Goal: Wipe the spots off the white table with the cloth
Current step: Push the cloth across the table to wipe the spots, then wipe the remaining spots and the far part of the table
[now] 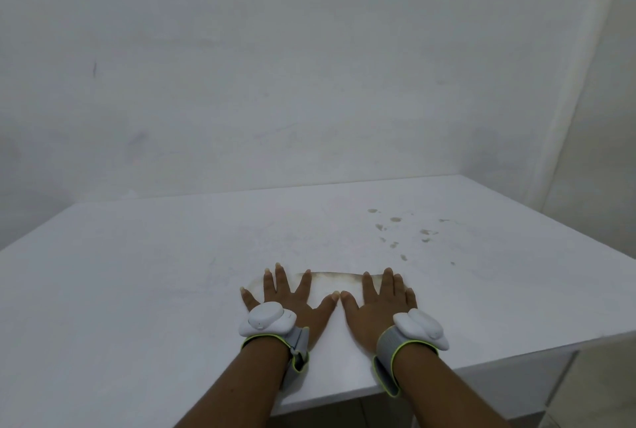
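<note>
Nearest the viewer, two bare forearms reached in from the bottom edge, each w/ a grey strap and a white pod at the wrist. Both palms lay flat on the table (137, 290), fingers straight and spread, thumbs nearly touching at centre. Neither hand gripped anything; they pressed down.

Under them lay the cloth (330, 285), white, hard to tell from the tabletop, w/ a faint brownish tinge along its far edge. Left hand (292, 300) covered the cloth's left end, right hand (377, 302) its right end. The cloth's long axis ran left to right, across the person's front, parallel to the table's near edge. Its near border couldn't be made out.

Farther on and off to the right sat the spots (395, 231): a loose scatter of small brownish marks, approx. a dozen, well apart from the cloth. They lay ahead of and to the right of the right hand, so that hand was the nearer one. The left hand was clearly farther off.

My read: wiping hadn't reached the marks. The coming push prob. needs to go forward and rightward, sliding the cloth broadside so its long edge sweeps the cluster.

Beyond the table stood a plain pale wall w/ a few faint scuffs, and a corner at right.
</note>
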The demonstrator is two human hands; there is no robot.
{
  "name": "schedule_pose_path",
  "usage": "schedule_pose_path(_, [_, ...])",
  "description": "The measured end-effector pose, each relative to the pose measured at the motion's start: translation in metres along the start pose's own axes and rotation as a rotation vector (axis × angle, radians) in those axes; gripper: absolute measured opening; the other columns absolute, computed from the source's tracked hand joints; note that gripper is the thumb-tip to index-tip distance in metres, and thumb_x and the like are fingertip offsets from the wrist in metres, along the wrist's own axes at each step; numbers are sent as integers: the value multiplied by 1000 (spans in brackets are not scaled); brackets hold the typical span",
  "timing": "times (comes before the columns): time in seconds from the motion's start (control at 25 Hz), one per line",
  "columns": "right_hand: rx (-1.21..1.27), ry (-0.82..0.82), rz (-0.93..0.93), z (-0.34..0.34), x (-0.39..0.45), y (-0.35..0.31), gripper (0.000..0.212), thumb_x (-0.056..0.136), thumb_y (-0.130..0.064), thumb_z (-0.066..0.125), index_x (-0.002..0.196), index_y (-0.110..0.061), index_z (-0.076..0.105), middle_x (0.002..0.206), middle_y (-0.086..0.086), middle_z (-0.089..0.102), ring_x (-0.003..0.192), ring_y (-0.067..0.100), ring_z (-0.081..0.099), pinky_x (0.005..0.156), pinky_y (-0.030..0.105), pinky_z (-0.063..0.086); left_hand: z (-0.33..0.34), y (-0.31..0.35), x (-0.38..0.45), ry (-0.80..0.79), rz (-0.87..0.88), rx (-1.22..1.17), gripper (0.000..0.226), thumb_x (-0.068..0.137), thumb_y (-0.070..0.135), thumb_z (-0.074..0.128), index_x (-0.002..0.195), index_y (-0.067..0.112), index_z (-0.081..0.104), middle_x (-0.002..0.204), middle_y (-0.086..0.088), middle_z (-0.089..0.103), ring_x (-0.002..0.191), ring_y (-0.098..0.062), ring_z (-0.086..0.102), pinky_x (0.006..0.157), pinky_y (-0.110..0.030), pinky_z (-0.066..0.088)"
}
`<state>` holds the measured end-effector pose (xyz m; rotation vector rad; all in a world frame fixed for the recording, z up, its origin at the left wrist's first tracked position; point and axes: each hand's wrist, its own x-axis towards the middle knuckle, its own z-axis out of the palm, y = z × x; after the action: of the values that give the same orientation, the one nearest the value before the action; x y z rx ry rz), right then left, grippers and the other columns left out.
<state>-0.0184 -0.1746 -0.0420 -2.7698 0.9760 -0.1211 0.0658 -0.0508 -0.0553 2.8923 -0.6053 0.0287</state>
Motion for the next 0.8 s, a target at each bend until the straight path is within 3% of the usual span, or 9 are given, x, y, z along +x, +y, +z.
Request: schedule_pose_path(0.8, [10,13,55,-10,-24,38,74,89,-68,14,151,-29,3,160,7,-9,147,24,-9,117,43,-6,8,30,-24,9,30,16,87,66,89,4,143,49,-2,157,-8,-16,143,-30,-18,98,-64,-26])
